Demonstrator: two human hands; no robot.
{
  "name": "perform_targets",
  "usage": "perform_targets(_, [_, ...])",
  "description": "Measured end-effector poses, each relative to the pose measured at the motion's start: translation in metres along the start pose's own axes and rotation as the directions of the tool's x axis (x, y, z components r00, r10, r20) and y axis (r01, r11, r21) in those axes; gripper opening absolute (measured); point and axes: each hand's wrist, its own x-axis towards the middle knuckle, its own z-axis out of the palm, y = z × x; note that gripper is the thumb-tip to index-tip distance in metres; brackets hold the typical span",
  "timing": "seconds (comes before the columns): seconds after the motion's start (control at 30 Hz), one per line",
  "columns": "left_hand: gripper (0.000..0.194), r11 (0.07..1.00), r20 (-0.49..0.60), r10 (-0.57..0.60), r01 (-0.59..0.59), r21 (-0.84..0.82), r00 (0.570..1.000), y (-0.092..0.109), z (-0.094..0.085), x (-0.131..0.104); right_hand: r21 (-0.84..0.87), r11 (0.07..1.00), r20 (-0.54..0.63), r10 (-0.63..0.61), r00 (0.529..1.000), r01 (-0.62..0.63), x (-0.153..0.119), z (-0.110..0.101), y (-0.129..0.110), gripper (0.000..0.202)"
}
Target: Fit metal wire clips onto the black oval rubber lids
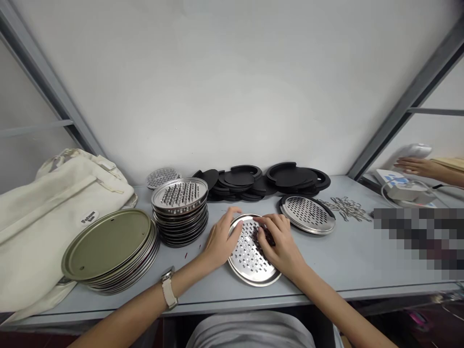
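Note:
A round metal grater plate (250,265) with rows of small raised cutting holes lies flat in front of me at the table's front. My left hand (223,239) is at its left edge, thumb and forefinger apart, the thumb tip over the perforated face. From the right, my right hand (281,241) curls over the rim, with thumb and forefinger bent onto the holes. Right of it lie similar grater plates set in a black rim (308,213). A tall stack of grater plates (180,205) stands to the left.
Olive-green round plates (108,246) are stacked at left, beside a cream bag (39,217). Black round holders (241,179) lie piled along the wall. Small metal hooks or clips (346,208) are scattered at right. Another person's hand (416,166) shows beyond the frame post, near white boxes (402,191).

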Motion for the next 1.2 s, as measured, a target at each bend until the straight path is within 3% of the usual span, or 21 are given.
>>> perform_targets(0.1, [0.008,0.999,0.022,0.039,-0.039,0.0,0.999,0.001,0.002,0.002,0.011,1.0,0.014,0.02,1.0,-0.02,0.0,0.002,0.001,0.02])
perform_targets(0.23, [0.006,0.999,0.06,-0.02,0.017,0.042,0.998,-0.006,0.006,0.002,-0.008,0.999,0.037,0.033,0.999,-0.033,0.0,0.006,0.005,0.017])
perform_targets(0.47, [0.006,0.933,0.074,0.035,-0.059,0.354,0.997,-0.006,0.01,-0.007,0.003,0.999,0.134,0.038,0.99,-0.038,-0.001,0.012,0.01,0.012])
perform_targets(0.57, [0.014,0.904,0.091,0.074,-0.106,0.414,0.993,-0.003,0.011,-0.01,0.0,0.998,0.141,0.055,0.989,-0.055,-0.001,0.012,0.01,0.01])
perform_targets(0.77, [0.011,0.884,0.154,0.123,-0.178,0.432,0.981,-0.003,0.011,-0.011,0.018,0.996,0.139,0.079,0.987,-0.082,0.0,0.011,0.008,0.01])
perform_targets(0.93, [0.021,0.893,0.166,0.115,-0.175,0.414,0.979,-0.005,0.011,-0.012,0.071,0.992,0.15,0.089,0.985,-0.1,0.0,0.011,0.007,0.011])
perform_targets(1.2, [0.013,0.892,0.179,0.112,-0.179,0.415,0.977,-0.002,0.011,-0.012,0.067,0.994,0.14,0.079,0.987,-0.089,0.0,0.011,0.009,0.011])
